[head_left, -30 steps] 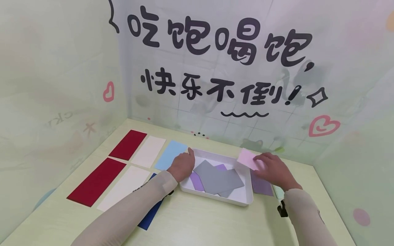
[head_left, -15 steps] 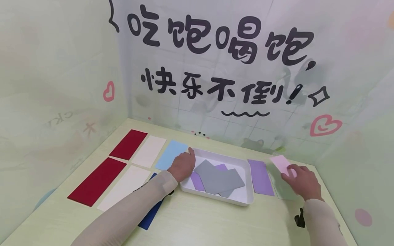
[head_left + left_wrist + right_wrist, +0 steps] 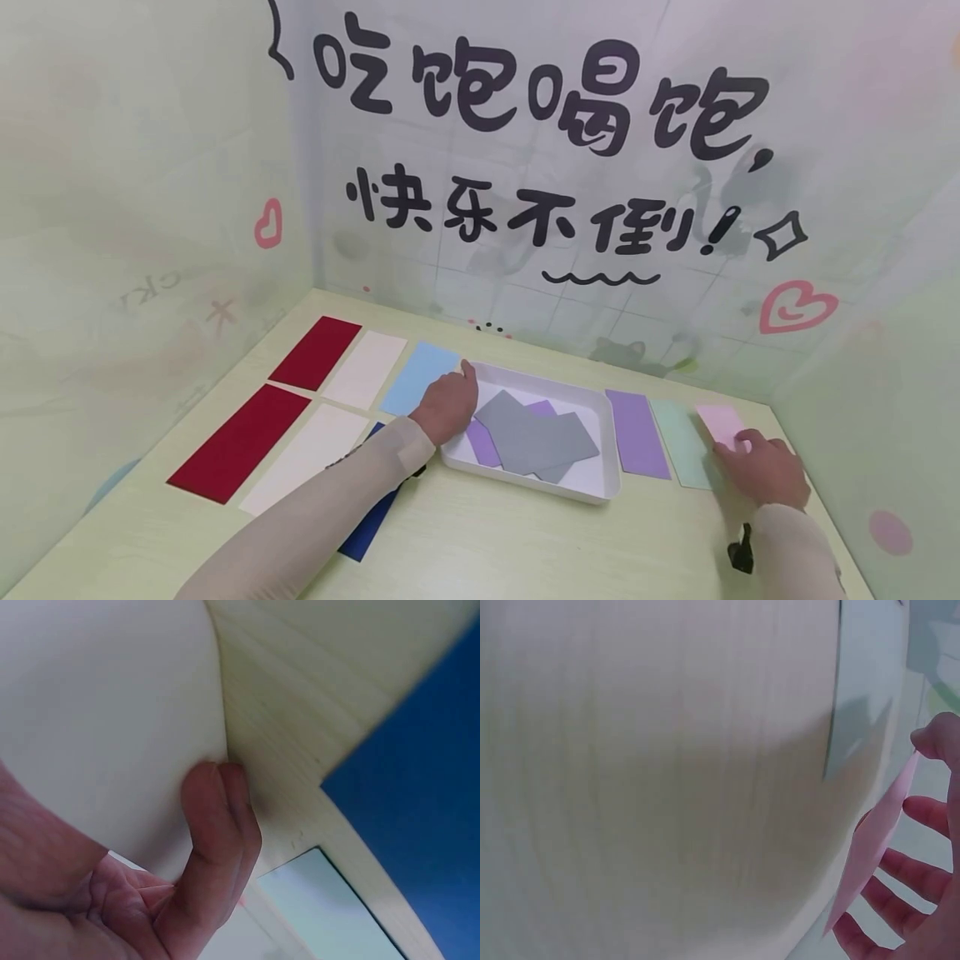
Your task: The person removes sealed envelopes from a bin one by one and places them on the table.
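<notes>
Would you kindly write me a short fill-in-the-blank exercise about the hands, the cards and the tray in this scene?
1. In the right hand, the held card is ____.
2. The left hand grips the white tray, whose topmost cards are ____.
3. Between the white tray and the pale green card lies a ____ card.
4. The two cards farthest left are ____.

Missing words: pink; grey; purple; red.

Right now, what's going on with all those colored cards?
A person's right hand holds a pink card near a pale green card. The left hand grips the white tray, where gray cards lie over bits of purple. Red cards, white cards and blue cards lie to the tray's left.
</notes>
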`<state>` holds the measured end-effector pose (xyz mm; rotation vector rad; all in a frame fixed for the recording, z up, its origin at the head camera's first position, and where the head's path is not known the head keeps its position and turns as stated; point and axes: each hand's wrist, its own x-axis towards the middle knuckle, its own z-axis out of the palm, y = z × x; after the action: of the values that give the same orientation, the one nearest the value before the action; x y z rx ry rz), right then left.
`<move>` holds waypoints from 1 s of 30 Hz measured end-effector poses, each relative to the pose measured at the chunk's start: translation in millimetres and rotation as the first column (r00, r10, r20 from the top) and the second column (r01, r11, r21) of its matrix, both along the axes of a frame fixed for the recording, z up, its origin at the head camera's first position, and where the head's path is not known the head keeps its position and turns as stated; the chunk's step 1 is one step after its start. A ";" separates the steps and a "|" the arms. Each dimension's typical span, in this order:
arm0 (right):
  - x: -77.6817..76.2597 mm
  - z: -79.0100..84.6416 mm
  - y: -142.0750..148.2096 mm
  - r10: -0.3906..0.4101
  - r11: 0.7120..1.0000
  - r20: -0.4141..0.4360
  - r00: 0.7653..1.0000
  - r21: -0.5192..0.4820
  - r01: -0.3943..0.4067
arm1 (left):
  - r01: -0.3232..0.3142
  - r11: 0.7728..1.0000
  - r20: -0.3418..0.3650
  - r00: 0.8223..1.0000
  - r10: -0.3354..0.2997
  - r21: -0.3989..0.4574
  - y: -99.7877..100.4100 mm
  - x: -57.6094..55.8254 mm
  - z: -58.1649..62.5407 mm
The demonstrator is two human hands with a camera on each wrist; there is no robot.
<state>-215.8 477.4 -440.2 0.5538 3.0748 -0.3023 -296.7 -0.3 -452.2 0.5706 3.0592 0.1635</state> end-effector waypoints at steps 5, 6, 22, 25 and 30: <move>3.1 -7.3 1.7 -0.082 0.997 0.048 0.996 0.000 0.082 | 0.001 1.000 0.000 1.000 -0.001 -0.005 0.5 0.0 -0.8; 3.7 -8.9 2.3 -0.085 0.996 0.049 0.995 0.006 0.085 | 0.002 1.000 0.000 1.000 -0.002 -0.010 0.6 0.1 -1.0; 3.0 -19.1 0.6 -0.144 0.989 0.060 0.988 -0.014 0.145 | 0.008 0.999 -0.023 1.000 -0.009 -0.038 0.6 -1.7 -1.8; 1.3 -16.6 -2.2 -0.130 0.991 0.044 0.991 -0.016 0.131 | 0.013 0.999 -0.027 1.000 -0.014 -0.044 0.0 -1.5 -2.3; -6.4 -7.9 -14.7 -0.026 1.000 -0.035 0.999 0.002 0.026 | 0.015 0.999 -0.034 0.999 -0.017 -0.039 -0.1 0.8 -0.9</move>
<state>-222.3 462.7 -448.1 0.5955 3.1040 -0.3111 -295.9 -0.4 -453.1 0.6016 3.0819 0.0945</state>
